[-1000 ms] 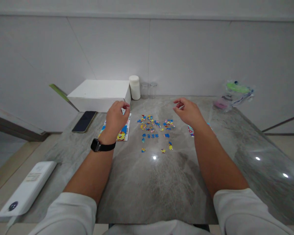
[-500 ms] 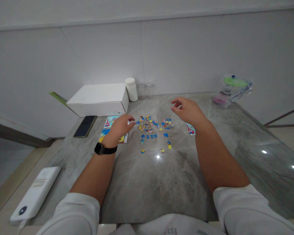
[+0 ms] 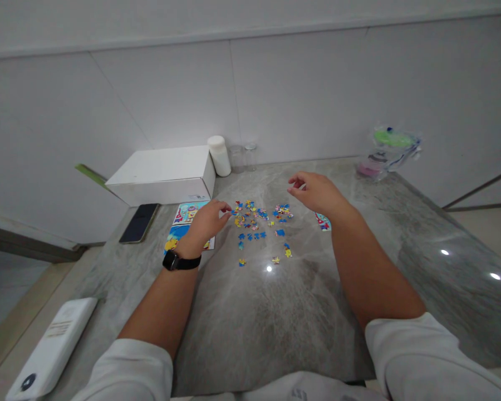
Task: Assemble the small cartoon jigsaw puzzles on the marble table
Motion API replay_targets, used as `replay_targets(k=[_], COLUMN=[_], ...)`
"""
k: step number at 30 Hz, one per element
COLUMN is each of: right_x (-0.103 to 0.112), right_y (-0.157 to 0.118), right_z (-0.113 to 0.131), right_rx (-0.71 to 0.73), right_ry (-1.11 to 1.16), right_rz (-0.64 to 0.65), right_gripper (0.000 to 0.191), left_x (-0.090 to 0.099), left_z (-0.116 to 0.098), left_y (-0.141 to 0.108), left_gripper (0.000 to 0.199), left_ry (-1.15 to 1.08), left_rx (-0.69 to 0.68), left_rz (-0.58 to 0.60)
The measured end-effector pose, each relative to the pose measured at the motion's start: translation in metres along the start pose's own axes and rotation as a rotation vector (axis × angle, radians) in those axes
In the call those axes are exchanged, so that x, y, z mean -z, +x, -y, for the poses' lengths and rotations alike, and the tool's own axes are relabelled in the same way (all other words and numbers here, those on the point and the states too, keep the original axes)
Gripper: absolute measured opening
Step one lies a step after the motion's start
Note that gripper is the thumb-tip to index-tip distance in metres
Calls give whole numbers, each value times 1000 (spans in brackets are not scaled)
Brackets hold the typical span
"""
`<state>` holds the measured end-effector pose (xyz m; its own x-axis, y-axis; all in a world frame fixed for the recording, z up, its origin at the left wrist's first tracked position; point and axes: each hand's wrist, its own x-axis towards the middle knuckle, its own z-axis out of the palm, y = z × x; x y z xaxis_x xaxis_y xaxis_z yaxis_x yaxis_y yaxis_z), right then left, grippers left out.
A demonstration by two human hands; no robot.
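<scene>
- Puzzle pieces (image 3: 250, 214): loose on table (image 3: 234, 334), centre, between the 2 hands.
- Left hand (image 3: 209, 224): fingers slightly parted at the pieces' left edge; contact or hold cannot be told.
- Right hand (image 3: 315, 194): fingers curled, slightly parted, no piece visible; pieces lie left.

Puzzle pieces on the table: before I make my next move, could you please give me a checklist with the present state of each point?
1. Loose puzzle pieces within view between the hands: ok.
2. Left hand firmly holding a piece: cannot tell; its fingertips are at the edge of the pieces.
3. Right hand raised, thumb and fingers apart: ok.
4. Left picture sheet fully visible: not ok; the left hand and wrist cover part.
5. Right picture sheet fully visible: not ok; the right arm hides part.
6. Phone away from the pieces: ok.
</scene>
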<state>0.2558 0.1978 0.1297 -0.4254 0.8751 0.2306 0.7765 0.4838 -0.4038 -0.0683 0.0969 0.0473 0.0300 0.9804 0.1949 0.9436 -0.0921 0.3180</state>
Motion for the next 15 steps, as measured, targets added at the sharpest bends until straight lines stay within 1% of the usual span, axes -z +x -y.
replay_targets(k=[4, 9, 15], right_x=[-4, -8, -9], right_y=[1, 1, -1], right_z=[2, 9, 17], right_rx=[-9, 6, 36], right_ry=[-18, -34, -15], right_rz=[18, 33, 41], right_gripper=[24, 23, 22], left_x=[-15, -34, -40], left_z=[-14, -22, -23], left_y=[0, -2, -2], left_gripper=[23, 26, 24], left_ry=[-43, 35, 64], left_rx=[-70, -150, -215], left_rz=[7, 81, 132])
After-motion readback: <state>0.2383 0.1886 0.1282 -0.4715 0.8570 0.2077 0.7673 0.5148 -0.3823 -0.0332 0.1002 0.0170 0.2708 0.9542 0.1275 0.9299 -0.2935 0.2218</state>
